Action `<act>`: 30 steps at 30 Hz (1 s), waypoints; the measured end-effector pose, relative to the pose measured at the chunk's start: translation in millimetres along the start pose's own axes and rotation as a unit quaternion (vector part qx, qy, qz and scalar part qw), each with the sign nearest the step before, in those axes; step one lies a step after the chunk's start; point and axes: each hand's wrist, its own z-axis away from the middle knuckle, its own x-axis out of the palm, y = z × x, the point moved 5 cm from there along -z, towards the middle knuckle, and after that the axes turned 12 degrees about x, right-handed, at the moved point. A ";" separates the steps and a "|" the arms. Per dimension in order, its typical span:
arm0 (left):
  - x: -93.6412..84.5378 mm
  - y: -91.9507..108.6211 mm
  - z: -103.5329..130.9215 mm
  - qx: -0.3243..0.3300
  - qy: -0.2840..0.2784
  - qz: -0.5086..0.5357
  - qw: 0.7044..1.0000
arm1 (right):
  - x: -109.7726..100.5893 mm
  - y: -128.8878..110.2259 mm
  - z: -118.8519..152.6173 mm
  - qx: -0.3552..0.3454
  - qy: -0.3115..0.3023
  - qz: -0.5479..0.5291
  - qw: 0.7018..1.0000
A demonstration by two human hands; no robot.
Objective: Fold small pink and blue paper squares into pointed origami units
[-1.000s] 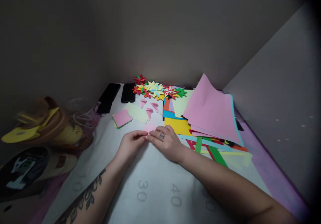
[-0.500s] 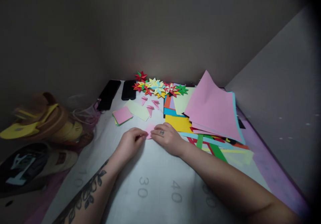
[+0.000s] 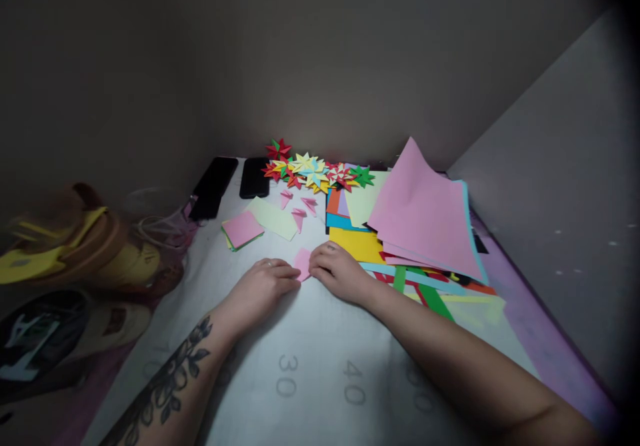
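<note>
Pink paper, a small folded piece (image 3: 303, 263), lies on the pale desk (image 3: 260, 399) between our two hands, in the gap where our fingertips come close together. What shows of it runs longer from near to far than from left to right, with its far end coming to a blunt point; its side edges are partly covered, so we cannot tell its full outline.

Our left hand (image 3: 265, 287) comes in from the near left, palm down, fingers held together and reaching right, their tips at the paper's near left edge. We cannot see that thumb, so we cannot tell whether the hand pinches the paper or only rests against it. Our right hand (image 3: 340, 273) comes in from the near right, its fingers bent and close together, tips on the paper's right edge; whether its thumb is under the edge we cannot tell. Neither hand is clearly nearer, as both seem to touch it. From the left hand the paper lies to the right and slightly far; from the right hand it lies directly left.

Just beyond it on the far side are three folded pink pieces (image 3: 299, 218). A stack of small paper squares (image 3: 244, 229) sits far left of it, and a yellow sheet (image 3: 356, 245) lies to the right, just beyond our right hand.
</note>
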 end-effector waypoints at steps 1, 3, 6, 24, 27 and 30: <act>-1.1 1.3 0.0 -0.004 0.009 0.003 1.000 | 0.4 0.8 -1.5 0.019 0.007 0.002 1.000; -2.5 3.6 0.1 -0.017 0.028 0.020 0.999 | 1.7 3.1 -4.2 0.061 0.022 0.010 0.998; -2.6 4.4 -0.3 -0.064 0.068 0.062 0.994 | 4.4 5.5 -6.9 0.102 0.039 0.028 0.994; 7.7 3.8 -12.0 -0.268 0.092 -0.027 0.959 | 7.7 8.7 -8.4 0.159 0.064 0.074 0.982; 9.1 4.8 -13.6 -0.278 0.079 -0.059 0.955 | 8.6 8.2 -8.6 0.167 0.065 0.091 0.980; 10.9 5.6 -14.4 -0.284 0.073 -0.085 0.952 | 9.0 7.4 -8.9 0.173 0.062 0.107 0.977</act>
